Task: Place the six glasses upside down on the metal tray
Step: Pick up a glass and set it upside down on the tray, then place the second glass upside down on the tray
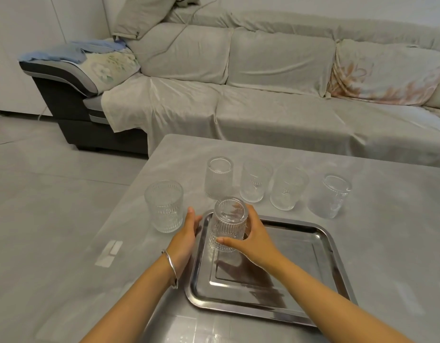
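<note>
A metal tray [320, 266] lies on the grey table in front of me. My right hand [254, 237] grips a ribbed glass [227, 225] held upside down over the tray's far left corner, base up. My left hand [186, 231] rests on the tray's left edge, fingers curled around the rim. One upright glass [164, 206] stands left of the tray. Behind the tray stands a row of glasses: one [219, 178] at the left, then two [255, 181] [288, 188], and one [330, 196] at the right.
A sofa [263, 100] draped in grey cloth runs behind the table. The table's left edge [130, 194] drops to a tiled floor. Pale tape strips [109, 252] lie on the table left of the tray.
</note>
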